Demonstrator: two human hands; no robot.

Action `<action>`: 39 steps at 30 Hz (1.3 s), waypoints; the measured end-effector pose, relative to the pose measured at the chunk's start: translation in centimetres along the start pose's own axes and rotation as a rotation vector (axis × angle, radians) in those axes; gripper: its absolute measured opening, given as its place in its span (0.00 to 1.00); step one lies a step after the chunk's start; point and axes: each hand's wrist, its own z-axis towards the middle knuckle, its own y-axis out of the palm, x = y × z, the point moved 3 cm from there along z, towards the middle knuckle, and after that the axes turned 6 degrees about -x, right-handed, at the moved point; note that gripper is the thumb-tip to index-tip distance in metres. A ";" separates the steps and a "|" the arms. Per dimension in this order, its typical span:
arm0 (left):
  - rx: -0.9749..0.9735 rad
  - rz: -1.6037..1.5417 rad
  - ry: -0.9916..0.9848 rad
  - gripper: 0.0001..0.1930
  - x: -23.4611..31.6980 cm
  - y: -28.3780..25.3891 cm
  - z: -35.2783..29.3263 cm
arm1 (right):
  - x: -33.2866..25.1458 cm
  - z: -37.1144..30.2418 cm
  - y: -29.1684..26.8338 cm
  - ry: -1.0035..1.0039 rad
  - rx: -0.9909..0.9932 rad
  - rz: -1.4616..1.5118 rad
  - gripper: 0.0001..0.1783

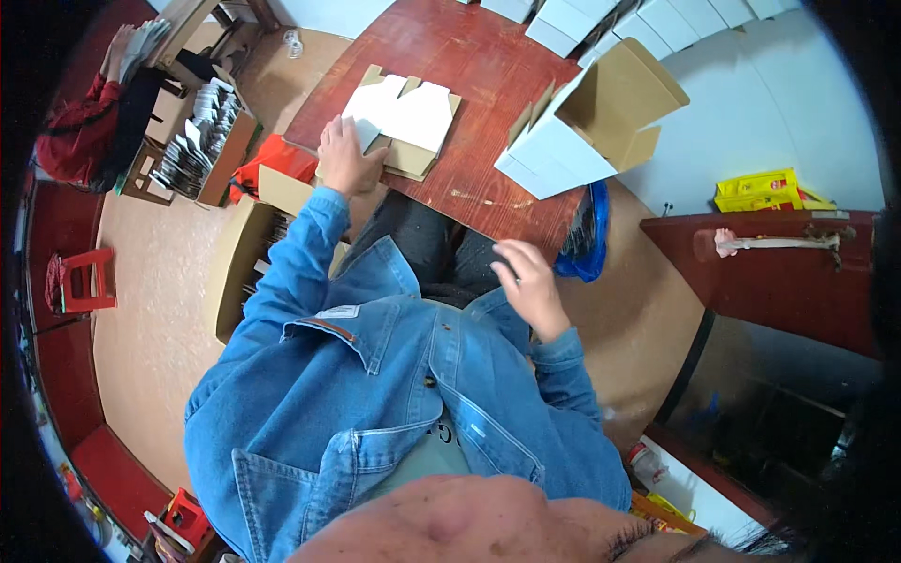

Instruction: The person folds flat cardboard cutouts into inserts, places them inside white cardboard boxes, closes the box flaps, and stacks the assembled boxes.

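- Reaching out over the red tabletop (479, 192), toward 11 o'clock from the seated person, the left hand (347, 158) meets the edge of a small pile of flat white-and-brown cartons (422, 117); its fingers are spread, yet from where I stand I cannot tell whether they pinch anything.
- By my judgement the work is partway along: one tall white carton (549, 150) stands formed at 1 o'clock on the tabletop, and a row of white boxes (568, 23) sits beyond it in much the same direction.
- Not yet done, as far as I can see: the pile lies flat, and the tall carton's brown flaps gape open.
- From the left hand, the pile spreads toward 2 o'clock, touching it; from the right hand (528, 286), it lies at 11 o'clock, well apart.
- That right hand hovers near the tabletop's near edge, empty, fingers loosely curved, with the tall carton at about 12 to 1 o'clock from it, not touching.
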 end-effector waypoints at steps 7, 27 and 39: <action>-0.379 0.051 -0.202 0.32 -2.3 1.9 1.2 | 0.0 -0.6 2.5 0.022 -0.155 0.120 0.12; -0.448 -0.910 -0.176 0.23 -1.2 -4.2 -6.5 | 0.3 3.0 -2.5 0.251 0.243 0.581 0.17; -0.579 -1.358 -0.168 0.14 2.0 -7.1 -6.2 | -4.3 4.7 -5.1 0.350 -0.122 0.363 0.11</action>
